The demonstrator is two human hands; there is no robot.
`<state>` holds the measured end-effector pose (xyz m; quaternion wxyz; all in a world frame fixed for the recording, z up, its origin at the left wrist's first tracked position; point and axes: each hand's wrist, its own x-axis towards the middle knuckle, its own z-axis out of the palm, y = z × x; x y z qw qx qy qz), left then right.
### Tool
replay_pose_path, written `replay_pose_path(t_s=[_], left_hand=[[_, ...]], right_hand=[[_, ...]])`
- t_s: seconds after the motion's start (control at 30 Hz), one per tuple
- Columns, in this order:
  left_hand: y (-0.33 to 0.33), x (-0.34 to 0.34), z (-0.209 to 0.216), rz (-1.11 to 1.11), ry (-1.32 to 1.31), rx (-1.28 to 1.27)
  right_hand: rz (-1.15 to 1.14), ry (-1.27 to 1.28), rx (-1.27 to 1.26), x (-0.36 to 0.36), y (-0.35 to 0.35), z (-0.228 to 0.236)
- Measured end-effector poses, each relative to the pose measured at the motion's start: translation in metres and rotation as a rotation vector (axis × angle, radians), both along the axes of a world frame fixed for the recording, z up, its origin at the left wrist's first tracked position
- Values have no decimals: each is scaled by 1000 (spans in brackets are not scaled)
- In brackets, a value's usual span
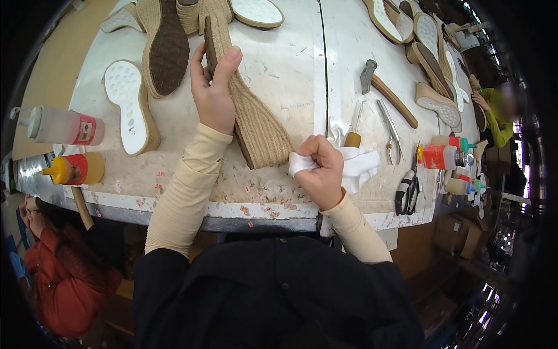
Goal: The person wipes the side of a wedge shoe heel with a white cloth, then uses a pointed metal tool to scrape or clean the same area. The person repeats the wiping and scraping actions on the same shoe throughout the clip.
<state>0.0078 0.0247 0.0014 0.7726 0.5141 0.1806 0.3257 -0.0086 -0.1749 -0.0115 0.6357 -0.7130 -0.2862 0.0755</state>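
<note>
My left hand grips a wedge shoe sole by its narrow forefoot part, fingers under the far side and thumb over the edge. The sole's side is wrapped in tan woven rope, and its thick heel end points toward me. My right hand is closed around a bunched white cloth, next to the heel end. Part of the cloth spreads out on the table to the right of the fist. Behind it lies an awl with a wooden handle, partly covered by the cloth.
More wedge soles lie at the left and far right. A hammer, pliers and black-handled scissors are on the right. Bottles stand or lie at both sides. Co-workers sit at left and far right.
</note>
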Motion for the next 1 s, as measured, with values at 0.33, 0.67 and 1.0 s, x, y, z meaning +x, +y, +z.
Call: replay_pose_path(t_s=[0.33, 0.67, 1.0], left_hand=[[0, 0, -1, -10, 37, 11], [2, -2, 1, -16, 18, 52], [-1, 0, -1, -35, 31, 106]], right_hand=[[5, -35, 42, -3, 1, 2], [9, -29, 1, 3, 4, 10], [-99, 166, -216, 7, 10, 14]])
